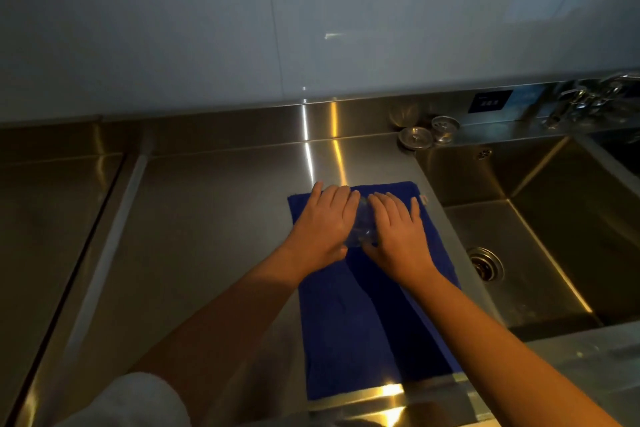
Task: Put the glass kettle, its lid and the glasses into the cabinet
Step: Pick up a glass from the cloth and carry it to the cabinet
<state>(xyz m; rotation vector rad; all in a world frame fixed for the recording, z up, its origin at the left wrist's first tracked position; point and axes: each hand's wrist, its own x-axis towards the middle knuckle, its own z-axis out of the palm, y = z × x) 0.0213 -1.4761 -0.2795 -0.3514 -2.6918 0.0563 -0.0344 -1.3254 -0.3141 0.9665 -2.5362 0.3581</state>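
One panel (pixel 490 101) is marked with unreadable writing; a glass (pixel 363 231) on the towel (pixel 360 329) is flanked by left hand (pixel 323 220) and right hand (pixel 400 232), fingers nearly straight against it

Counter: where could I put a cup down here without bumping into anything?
Bare steel lies left of the blue towel, up to the groove, and behind it. The towel's near half is bare. Crowded: its far end, where left hand and right hand cover glassware, and the strainers beside the sink.
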